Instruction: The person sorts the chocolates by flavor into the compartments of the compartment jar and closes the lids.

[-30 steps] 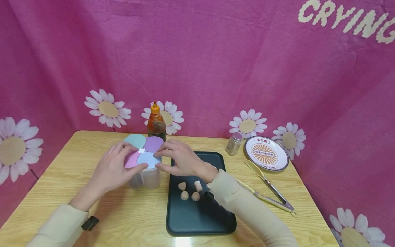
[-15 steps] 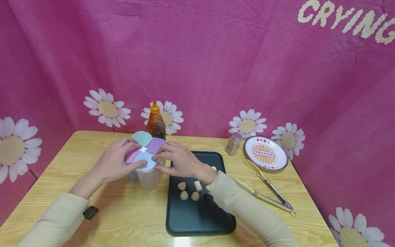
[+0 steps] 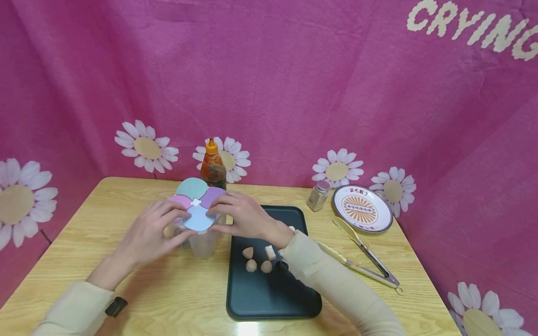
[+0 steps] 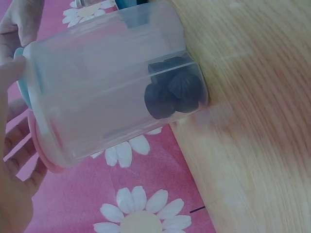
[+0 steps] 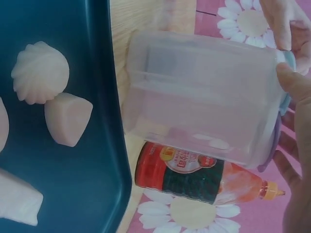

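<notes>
A clear plastic storage container (image 3: 203, 245) stands upright on the table, left of the tray. Its lid (image 3: 196, 202) has teal, purple, blue and pink petal-shaped flaps round a white centre. From the left my left hand (image 3: 147, 231) grips the lid's edge, thumb and fingers near the pink and blue flaps. My right hand (image 3: 248, 217) grips the opposite side, by the purple and blue flaps. Several dark rounded pieces (image 4: 175, 87) lie at the bottom of one compartment in the left wrist view.
A dark tray (image 3: 273, 298) bears several pale shaped pieces (image 3: 248, 253). Behind the container stands a sauce bottle (image 3: 213, 170). To the right are a capped jar (image 3: 318, 196), a plate (image 3: 362, 208) and tongs (image 3: 371, 259).
The container and lid have turned clockwise as seen from above, most of it before half a second ago. My left hand has since shifted slightly left and down; the right has barely moved.
</notes>
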`<state>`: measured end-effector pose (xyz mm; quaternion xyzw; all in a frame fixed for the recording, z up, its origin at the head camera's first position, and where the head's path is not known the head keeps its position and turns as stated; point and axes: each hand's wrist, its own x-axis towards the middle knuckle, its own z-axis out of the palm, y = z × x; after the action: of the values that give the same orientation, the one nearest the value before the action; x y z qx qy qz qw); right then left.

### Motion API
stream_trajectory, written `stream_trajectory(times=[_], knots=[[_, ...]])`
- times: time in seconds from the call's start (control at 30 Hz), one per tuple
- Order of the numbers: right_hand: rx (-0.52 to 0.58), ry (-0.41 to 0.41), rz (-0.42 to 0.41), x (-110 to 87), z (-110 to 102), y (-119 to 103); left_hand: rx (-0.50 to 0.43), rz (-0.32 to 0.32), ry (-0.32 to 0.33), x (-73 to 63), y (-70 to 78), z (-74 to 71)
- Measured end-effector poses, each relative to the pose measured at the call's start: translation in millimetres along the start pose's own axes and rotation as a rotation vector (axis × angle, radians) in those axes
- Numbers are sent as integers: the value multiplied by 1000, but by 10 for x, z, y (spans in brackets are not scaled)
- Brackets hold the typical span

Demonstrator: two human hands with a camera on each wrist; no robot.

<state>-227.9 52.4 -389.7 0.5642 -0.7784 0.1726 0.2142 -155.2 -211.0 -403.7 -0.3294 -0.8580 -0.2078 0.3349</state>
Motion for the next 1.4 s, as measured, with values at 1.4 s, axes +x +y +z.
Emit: stream_trajectory(times=[1.4], knots=[[-30,42,-8,23,56,43,20,-30,7,11,-17,8]])
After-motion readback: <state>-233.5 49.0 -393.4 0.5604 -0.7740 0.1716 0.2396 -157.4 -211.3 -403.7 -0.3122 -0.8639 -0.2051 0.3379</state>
